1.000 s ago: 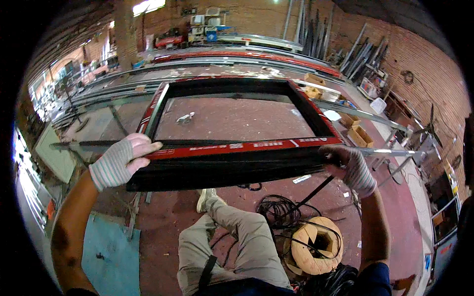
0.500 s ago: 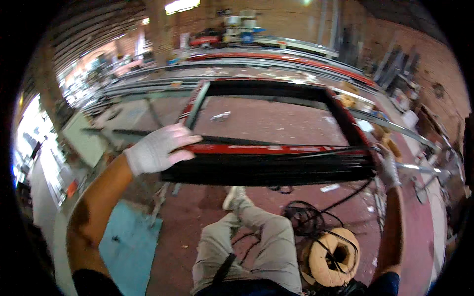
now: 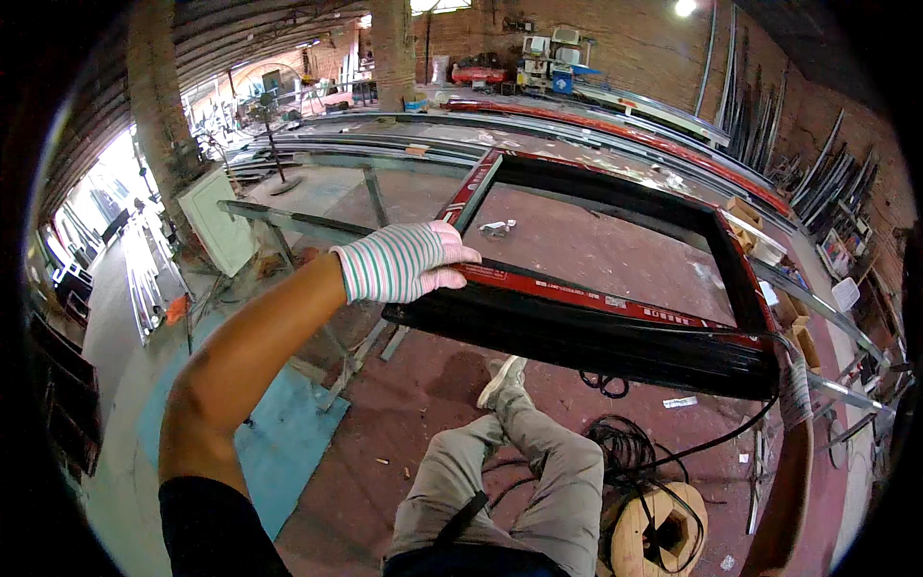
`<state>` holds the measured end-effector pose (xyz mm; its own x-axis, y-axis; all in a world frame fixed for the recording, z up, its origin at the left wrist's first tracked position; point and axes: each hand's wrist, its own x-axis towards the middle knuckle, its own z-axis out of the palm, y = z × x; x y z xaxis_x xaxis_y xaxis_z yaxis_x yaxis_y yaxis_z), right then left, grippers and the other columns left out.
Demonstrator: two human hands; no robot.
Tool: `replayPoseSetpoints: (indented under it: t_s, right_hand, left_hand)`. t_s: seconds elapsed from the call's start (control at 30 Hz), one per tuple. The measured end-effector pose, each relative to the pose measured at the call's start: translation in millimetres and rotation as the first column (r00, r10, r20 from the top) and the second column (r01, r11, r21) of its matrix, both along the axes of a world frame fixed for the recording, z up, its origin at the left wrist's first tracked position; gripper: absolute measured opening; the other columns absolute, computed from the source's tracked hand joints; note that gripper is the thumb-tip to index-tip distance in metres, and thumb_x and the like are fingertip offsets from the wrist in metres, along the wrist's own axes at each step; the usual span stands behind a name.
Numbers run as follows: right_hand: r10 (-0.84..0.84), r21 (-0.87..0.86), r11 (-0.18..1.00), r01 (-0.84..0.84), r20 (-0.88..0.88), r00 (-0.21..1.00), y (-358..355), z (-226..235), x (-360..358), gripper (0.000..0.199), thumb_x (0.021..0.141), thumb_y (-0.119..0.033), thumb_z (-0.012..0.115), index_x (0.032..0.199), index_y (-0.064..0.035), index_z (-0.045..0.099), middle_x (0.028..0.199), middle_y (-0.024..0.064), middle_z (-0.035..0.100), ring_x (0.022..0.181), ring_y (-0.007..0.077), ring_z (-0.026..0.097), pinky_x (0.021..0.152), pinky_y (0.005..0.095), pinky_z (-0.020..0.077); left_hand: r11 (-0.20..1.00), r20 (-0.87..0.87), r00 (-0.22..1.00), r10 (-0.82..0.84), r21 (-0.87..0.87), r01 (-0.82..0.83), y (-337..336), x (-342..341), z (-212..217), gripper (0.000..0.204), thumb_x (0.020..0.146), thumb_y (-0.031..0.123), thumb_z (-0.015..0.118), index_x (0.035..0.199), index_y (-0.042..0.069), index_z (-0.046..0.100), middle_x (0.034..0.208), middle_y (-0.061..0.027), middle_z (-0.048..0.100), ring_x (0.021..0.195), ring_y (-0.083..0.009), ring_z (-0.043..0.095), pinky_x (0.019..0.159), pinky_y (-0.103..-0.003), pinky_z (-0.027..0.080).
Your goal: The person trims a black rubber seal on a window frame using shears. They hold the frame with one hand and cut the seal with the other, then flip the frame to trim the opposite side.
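Observation:
A rectangular black window frame [image 3: 577, 344] with red film along its faces is held before me, its right end lower than its left. My left hand [image 3: 404, 262], in a striped glove with pinkish fingertips, is closed on the near left corner, thumb and fingers over the red face. At the near right corner my gloved right hand [image 3: 795, 387] grips the frame; its fingers are mostly hidden. A thin black strip [image 3: 711, 333] runs along the near side to that corner. Below, a black strip hangs toward a loose tangle [image 3: 625, 447] on the floor.
Metal rails [image 3: 817, 293] extend under the frame at right, and another bar [image 3: 298, 219] at left. A yellowish spool [image 3: 635, 543] stands by my legs. A blue sheet [image 3: 288, 452] lies at left. Long metal profiles [image 3: 615, 130] are stacked behind.
The view has swung left, so the scene sits further right. The frame now tilts more, its right end lower. Both hands keep their places at its near corners.

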<state>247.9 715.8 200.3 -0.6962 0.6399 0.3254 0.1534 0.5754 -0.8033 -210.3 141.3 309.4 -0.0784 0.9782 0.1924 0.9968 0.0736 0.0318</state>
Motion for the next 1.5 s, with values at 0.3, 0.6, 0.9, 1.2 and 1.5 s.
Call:
replayPoseSetpoints:
  t_s: [0.3, 0.6, 0.9, 1.2, 1.5]
  right_hand:
    - [-0.061, 0.027, 0.998, 0.060, 0.027, 0.998, -40.4, 4.9, -6.7, 0.051, 0.105, -0.042, 0.060, 0.134, 0.0002, 0.063, 0.121, 0.0066, 0.069, 0.111, 0.0174, 0.060, 0.101, 0.0317, 0.0459]
    - [-0.056, 0.057, 0.997, 0.053, 0.048, 0.997, -48.2, 8.4, -8.1, 0.050, 0.106, -0.038, 0.059, 0.137, 0.0017, 0.061, 0.123, 0.0088, 0.069, 0.114, 0.0186, 0.060, 0.104, 0.0320, 0.0453]
    - [-0.085, 0.005, 0.996, 0.084, 0.094, 0.992, -70.8, 24.1, -17.4, 0.042, 0.108, -0.030, 0.058, 0.136, 0.0013, 0.061, 0.125, 0.0096, 0.068, 0.116, 0.0182, 0.058, 0.105, 0.0313, 0.0435]
    - [-0.109, 0.064, 0.993, 0.103, 0.100, 0.989, -96.3, 32.4, -24.0, 0.048, 0.108, -0.039, 0.056, 0.132, 0.0017, 0.062, 0.121, 0.0092, 0.068, 0.111, 0.0183, 0.059, 0.101, 0.0309, 0.0450]
    - [-0.087, 0.088, 0.993, 0.079, 0.084, 0.993, -96.3, 35.1, -23.6, 0.050, 0.107, -0.044, 0.055, 0.126, 0.0011, 0.065, 0.113, 0.0076, 0.069, 0.106, 0.0171, 0.060, 0.098, 0.0304, 0.0465]
  left_hand:
    - [0.996, -0.055, 0.998, -0.043, 0.081, 0.047, 0.6, -25.5, -4.5, 0.040, 0.095, 0.033, 0.071, 0.123, 0.005, 0.069, 0.106, -0.0175, 0.067, 0.104, -0.0368, 0.063, 0.097, -0.046, 0.051]
    - [0.999, -0.093, 0.995, 0.024, 0.027, -0.022, 4.1, -17.4, -3.0, 0.041, 0.094, 0.033, 0.069, 0.121, 0.002, 0.068, 0.100, -0.0180, 0.065, 0.102, -0.0373, 0.062, 0.095, -0.045, 0.051]
    - [0.997, -0.142, 0.988, 0.061, -0.041, -0.068, 14.7, -4.8, 5.7, 0.047, 0.098, 0.045, 0.063, 0.123, 0.005, 0.068, 0.102, -0.0176, 0.067, 0.102, -0.0368, 0.065, 0.093, -0.046, 0.052]
    - [0.989, -0.113, 0.987, 0.116, -0.075, -0.125, 15.0, 0.0, 8.1, 0.047, 0.099, 0.045, 0.062, 0.121, 0.004, 0.067, 0.104, -0.0180, 0.068, 0.103, -0.0382, 0.066, 0.094, -0.046, 0.052]
    - [0.990, -0.066, 0.993, 0.101, -0.095, -0.107, 34.3, 12.1, 11.1, 0.050, 0.098, 0.051, 0.063, 0.120, 0.006, 0.068, 0.107, -0.0190, 0.070, 0.103, -0.0382, 0.068, 0.095, -0.047, 0.053]
